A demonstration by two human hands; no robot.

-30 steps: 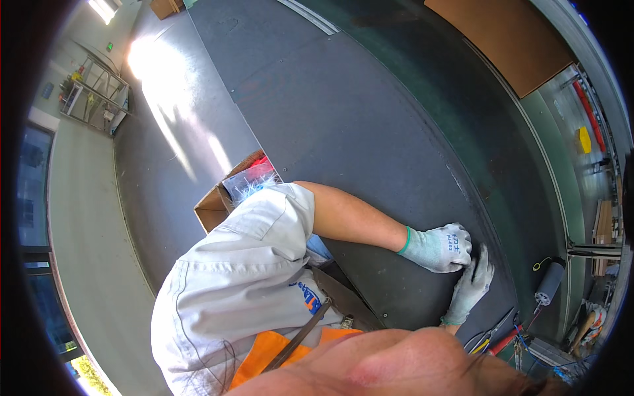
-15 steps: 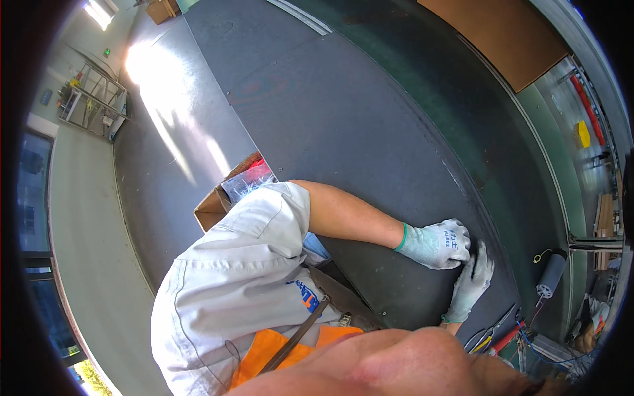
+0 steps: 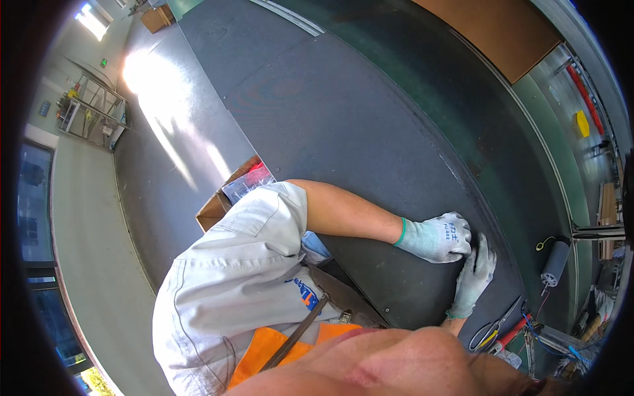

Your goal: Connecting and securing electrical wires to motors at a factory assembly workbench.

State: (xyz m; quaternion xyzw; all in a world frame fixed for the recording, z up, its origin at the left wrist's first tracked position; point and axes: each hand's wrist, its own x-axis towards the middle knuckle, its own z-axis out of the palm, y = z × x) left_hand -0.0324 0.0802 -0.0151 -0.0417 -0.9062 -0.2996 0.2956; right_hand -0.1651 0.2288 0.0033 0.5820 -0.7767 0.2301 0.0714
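Note:
Both hands wear pale grey-white work gloves and meet over the dark grey tabletop (image 3: 356, 145), right of centre. My left hand (image 3: 439, 237), with a green cuff edge, has its fingers curled in and closed. My right hand (image 3: 473, 277) comes up from below, its bent fingertips close against the left fingers. Whatever lies between the fingertips is too small or hidden to make out. Nearest to my right hand lies a pair of scissors (image 3: 495, 325), with a red-handled tool (image 3: 512, 333) beside it.
A dark cylinder with a yellow loop (image 3: 556, 261) lies at the right. Blue cords (image 3: 548, 343) sit near the lower right corner. A brown cardboard sheet (image 3: 495, 33) is at the far right. An open carton (image 3: 214, 210) holding plastic-wrapped items stands beside the table's left edge.
My view has shifted slightly. My right hand's fingers are more bent and sit a little farther right of the left fingers. Both hands stay over nearly the same spot.

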